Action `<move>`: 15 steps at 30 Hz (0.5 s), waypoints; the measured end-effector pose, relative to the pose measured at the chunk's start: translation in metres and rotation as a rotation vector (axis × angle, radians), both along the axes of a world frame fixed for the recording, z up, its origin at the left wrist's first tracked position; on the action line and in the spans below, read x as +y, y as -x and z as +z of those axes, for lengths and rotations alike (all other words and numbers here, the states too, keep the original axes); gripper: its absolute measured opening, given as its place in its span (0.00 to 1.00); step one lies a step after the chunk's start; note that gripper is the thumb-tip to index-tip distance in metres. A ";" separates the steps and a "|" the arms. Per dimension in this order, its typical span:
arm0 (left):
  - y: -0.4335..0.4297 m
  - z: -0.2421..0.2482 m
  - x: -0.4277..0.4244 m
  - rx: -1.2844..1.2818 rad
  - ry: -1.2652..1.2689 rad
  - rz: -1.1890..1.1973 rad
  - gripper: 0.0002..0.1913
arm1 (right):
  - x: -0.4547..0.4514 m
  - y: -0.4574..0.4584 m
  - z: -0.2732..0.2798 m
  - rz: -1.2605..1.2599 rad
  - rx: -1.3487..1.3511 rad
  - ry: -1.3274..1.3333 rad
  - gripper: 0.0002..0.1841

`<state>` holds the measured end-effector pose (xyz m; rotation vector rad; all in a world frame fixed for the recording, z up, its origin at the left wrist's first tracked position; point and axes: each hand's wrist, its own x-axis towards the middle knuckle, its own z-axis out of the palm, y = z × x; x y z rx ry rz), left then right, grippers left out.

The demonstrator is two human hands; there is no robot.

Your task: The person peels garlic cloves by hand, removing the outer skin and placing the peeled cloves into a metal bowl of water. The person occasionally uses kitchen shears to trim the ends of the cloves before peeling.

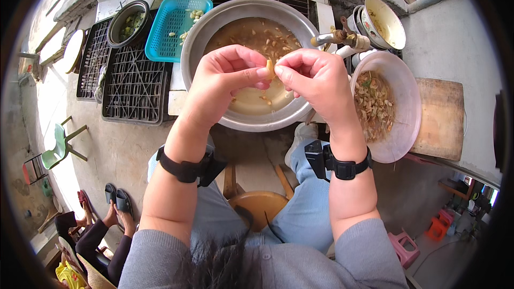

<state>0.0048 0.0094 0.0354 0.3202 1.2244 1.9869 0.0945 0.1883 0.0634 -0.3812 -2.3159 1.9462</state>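
Note:
Over a wide metal basin (257,124) of brownish water, my left hand (237,70) pinches a garlic clove (270,68) between thumb and fingertips. My right hand (311,76) is beside it, its thumb and forefinger pressed together close to the clove; whether they grip a bit of skin cannot be told. Unpeeled garlic cloves (277,42) lie in the water. Left of the basin, a turquoise plastic basket (164,28) holds several pale peeled cloves (196,15). At the right, a pale pink plastic basin (405,100) contains garlic skins (373,108).
A metal tap (333,38) reaches over the basin's right rim. Stacked enamel bowls (383,22) stand behind it, and a wooden board (439,118) lies far right. Black plastic crates (134,84) and a dark pot (129,24) are at left. Another person's legs (100,241) show lower left.

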 end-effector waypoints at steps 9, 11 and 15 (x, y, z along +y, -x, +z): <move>-0.006 0.004 0.002 -0.024 -0.066 -0.016 0.13 | 0.001 0.004 0.000 -0.007 0.004 0.168 0.09; -0.006 0.006 0.002 0.011 -0.077 -0.014 0.14 | 0.002 0.003 0.001 -0.012 -0.003 0.212 0.09; -0.007 0.008 0.002 0.023 -0.072 0.014 0.14 | -0.002 0.003 0.002 -0.046 0.075 0.122 0.08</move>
